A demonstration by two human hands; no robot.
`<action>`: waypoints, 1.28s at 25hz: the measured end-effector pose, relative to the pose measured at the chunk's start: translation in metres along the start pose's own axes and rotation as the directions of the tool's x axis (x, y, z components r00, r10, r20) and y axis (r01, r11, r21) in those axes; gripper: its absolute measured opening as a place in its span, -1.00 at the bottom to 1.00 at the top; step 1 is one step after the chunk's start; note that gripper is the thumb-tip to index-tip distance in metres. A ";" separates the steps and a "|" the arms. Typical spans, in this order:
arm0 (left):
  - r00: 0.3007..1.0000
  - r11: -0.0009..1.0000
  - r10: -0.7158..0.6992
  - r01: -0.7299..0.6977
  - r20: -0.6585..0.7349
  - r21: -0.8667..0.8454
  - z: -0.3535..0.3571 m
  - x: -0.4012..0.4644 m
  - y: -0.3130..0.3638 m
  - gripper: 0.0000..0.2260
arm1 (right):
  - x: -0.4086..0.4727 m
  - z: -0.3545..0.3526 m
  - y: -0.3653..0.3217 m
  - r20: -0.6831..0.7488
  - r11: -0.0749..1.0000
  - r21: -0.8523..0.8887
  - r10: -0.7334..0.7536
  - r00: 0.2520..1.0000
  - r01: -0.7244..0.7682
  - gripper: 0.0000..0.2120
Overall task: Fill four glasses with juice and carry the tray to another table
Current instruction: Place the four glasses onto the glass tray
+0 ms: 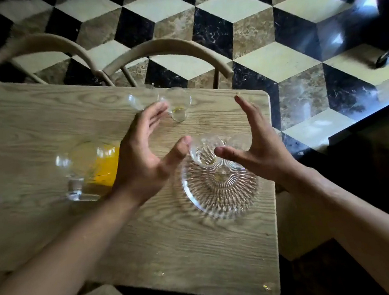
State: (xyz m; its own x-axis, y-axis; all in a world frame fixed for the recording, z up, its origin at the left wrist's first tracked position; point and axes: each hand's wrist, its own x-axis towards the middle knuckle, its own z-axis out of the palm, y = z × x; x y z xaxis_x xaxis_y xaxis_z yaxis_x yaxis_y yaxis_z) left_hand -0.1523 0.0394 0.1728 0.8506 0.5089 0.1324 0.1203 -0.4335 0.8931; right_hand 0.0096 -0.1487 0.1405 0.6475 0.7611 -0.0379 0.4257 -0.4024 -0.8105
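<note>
A round cut-glass tray lies on the wooden table near its right edge. A patterned empty glass stands on the tray's far part, and a second glass shows just behind my right thumb. Two more clear glasses stand farther back on the table. A glass jug with orange juice sits left of the tray. My left hand and my right hand hover open on either side of the patterned glass, holding nothing.
Two curved wooden chair backs stand behind the table's far edge. The floor has a cube-pattern of black, cream and brown tiles. A dark bag or object lies at the upper right. A dark counter edge runs on the right.
</note>
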 end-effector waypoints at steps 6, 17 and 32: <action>0.977 0.951 0.212 -0.209 0.011 0.227 -0.106 0.089 0.048 -0.28 | 0.098 0.010 -0.080 -0.024 0.970 0.000 -0.244 0.969 0.244 0.12; 0.999 0.921 -0.052 0.044 0.009 0.387 -0.157 0.144 -0.063 -0.14 | 0.181 0.022 -0.022 0.077 0.970 -0.037 -0.236 0.969 0.239 0.18; 0.905 0.971 -0.166 0.082 0.391 0.223 -0.079 0.173 -0.275 0.13 | 0.194 0.079 0.132 0.214 0.970 -0.244 0.045 0.976 0.009 -0.05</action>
State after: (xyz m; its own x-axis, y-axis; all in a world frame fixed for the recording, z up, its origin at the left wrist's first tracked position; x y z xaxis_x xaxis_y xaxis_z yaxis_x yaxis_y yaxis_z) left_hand -0.0783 0.3054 -0.0159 0.9501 0.2421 -0.1965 0.3008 -0.5454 0.7823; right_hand 0.1415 -0.0139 -0.0197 0.5155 0.8336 -0.1982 0.5732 -0.5074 -0.6434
